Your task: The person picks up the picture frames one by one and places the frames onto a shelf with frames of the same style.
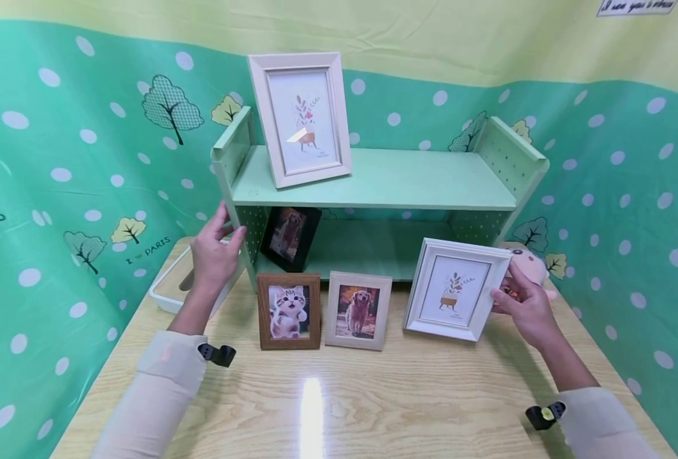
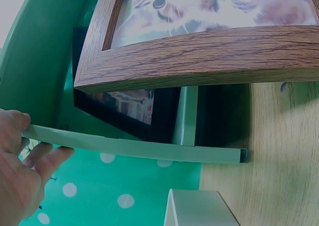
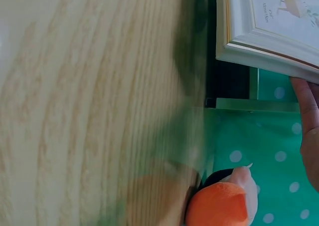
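Green shelf (image 1: 419,178): set at the far part of the table (image 1: 373,408), two boards between side panels
White frame (image 1: 456,296): before the shelf's right end, tilted, its picture facing the person; I cannot tell whether its lower edge touches the table
Right hand (image 1: 525,306): just right of the shelf's front, fingers pinching the frame by its side edge, thumb in front, a hold that leaves the picture uncovered
Left hand (image 1: 215,252): at the shelf's left side panel, fingers grasping the panel's edge, probably to steady it
Brown frame (image 1: 289,344): before the shelf's left end, on the table, propped up, likely by a stand hidden behind
Beige frame (image 1: 359,343): before the shelf's middle, facing out the same way, perhaps so both pictures show
Large frame (image 1: 304,121): on the shelf's top board, left end, standing at a slant
Black frame (image 1: 289,237): on the shelf's lower board, near the left panel, tilted sideways
White tray (image 1: 164,303): left of the shelf
Plush toy (image 1: 527,260): right of the shelf, partly behind the right hand
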A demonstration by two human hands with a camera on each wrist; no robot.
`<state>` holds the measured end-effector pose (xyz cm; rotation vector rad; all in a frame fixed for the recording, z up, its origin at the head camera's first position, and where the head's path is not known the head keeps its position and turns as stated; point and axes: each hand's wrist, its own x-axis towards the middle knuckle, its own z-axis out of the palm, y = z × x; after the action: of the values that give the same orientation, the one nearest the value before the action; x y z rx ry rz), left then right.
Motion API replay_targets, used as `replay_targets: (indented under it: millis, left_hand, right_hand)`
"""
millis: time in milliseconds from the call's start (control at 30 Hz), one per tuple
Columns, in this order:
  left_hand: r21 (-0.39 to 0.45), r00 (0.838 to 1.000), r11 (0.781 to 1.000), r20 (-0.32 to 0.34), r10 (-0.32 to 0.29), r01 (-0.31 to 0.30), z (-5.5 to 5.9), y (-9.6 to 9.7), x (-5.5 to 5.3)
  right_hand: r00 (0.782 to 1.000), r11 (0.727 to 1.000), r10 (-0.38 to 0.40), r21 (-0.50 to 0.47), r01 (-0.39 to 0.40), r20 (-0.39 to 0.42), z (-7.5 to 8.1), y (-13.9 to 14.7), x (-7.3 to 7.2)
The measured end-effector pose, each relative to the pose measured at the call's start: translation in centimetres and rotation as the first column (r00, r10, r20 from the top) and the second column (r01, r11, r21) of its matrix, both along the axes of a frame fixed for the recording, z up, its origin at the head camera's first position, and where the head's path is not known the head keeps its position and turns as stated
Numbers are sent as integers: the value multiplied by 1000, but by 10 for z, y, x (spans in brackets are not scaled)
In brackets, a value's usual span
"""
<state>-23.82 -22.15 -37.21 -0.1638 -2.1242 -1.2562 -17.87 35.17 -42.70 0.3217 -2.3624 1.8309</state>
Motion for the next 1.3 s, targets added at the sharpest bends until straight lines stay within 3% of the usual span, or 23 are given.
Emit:
replay_targets:
  millis: [433,667,900,1133,1300]
  left_hand:
    - [-4,1000,1000,11,4,-4,0,0,2]
    - [-5,1000,1000,26,8,-8,-1,-1,0]
    - [6,999,1000,36,10,-10,-1,-1,1]
    - [0,999,1000,33,12,-12,0,-1,1]
    - [3,999,1000,32,6,-6,1,-1,0]
  right_hand:
    - [999,994,32,-105,-32,1,7,-1,2]
    - [999,999,-35,-1,35,39,12,-1,0]
    - [998,999,-34,22,33,51,19,-1,-1]
    - [999,997,-49,51,49,2,28,-3,-4]
    - [999,1000,-16,17,16,-34,36,-4,-7]
